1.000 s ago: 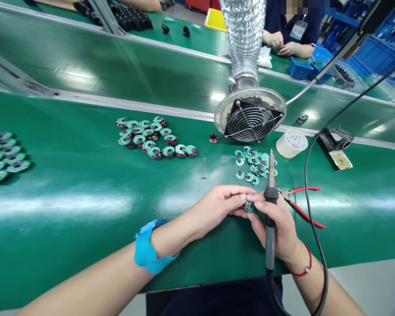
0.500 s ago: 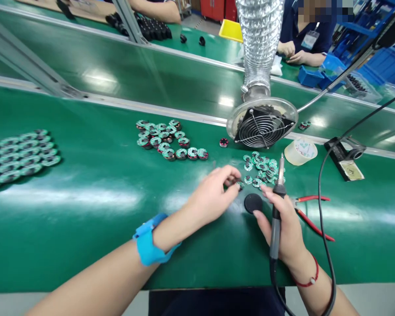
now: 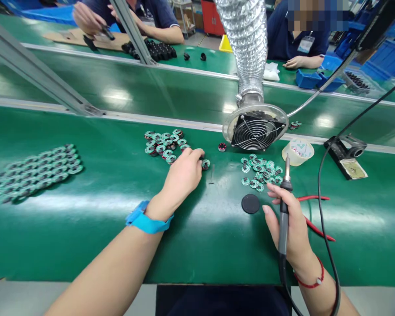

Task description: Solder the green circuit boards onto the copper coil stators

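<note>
My right hand (image 3: 291, 224) holds a soldering iron (image 3: 284, 219) loosely between thumb and fingers, its tip pointing up and away. My left hand (image 3: 184, 173) is closed at the right end of a cluster of round coil parts topped with green circuit boards (image 3: 163, 142). Its fingertips hide whatever is between them. One round coil part (image 3: 206, 164) shows just beside these fingers. A black round disc (image 3: 250, 203) lies between my hands. Behind the disc is a loose pile of small green ring-shaped boards (image 3: 261, 169).
Red-handled pliers (image 3: 319, 229) lie partly behind my right hand. A fume extractor fan (image 3: 256, 131) hangs over the table. A tape roll (image 3: 298, 151) and an iron stand (image 3: 345, 158) are at right. Rows of green-topped parts (image 3: 39, 171) lie at left. Two people work opposite.
My left hand has moved left and away, from beside the small boards to the coil parts. My right hand, still holding the soldering iron, has shifted slightly right, off the disc.
</note>
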`<state>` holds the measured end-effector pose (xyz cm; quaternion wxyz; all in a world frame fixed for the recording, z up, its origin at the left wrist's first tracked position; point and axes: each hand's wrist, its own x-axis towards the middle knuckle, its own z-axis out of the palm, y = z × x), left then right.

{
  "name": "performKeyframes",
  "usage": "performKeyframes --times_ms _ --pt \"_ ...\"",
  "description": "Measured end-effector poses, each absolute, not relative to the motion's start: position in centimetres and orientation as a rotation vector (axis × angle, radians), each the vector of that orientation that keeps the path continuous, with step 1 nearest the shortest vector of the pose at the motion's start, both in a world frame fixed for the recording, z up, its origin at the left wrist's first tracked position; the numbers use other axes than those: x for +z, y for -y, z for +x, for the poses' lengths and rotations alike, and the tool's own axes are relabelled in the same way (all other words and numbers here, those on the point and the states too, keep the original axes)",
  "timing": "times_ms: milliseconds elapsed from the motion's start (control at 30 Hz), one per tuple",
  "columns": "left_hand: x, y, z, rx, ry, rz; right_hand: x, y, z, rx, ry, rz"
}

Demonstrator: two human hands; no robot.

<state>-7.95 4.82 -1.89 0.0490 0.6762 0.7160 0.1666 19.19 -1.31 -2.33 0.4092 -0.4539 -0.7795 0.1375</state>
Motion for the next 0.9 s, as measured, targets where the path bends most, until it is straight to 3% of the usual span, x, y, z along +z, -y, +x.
performKeyframes --times_ms 100,300,500,900 --pt "-1.6 -4.6 -8.5 0.547 -2.145 2.146 -2.1 1.3 19.2 0.361 1.937 -1.156" --pt "-2.1 -4.8 -9.0 0.206 -2.090 2.349 -1.6 1.6 19.0 0.361 1.897 -1.125" --pt "-1.9 -4.7 -8.3 0.369 -2.403 2.226 -1.3 1.7 19.0 0.365 1.877 -1.112" --pt "-1.5 -10.2 -4.2 0.542 -2.109 2.091 -2.0 1.0 19.1 0.353 1.847 -1.082"
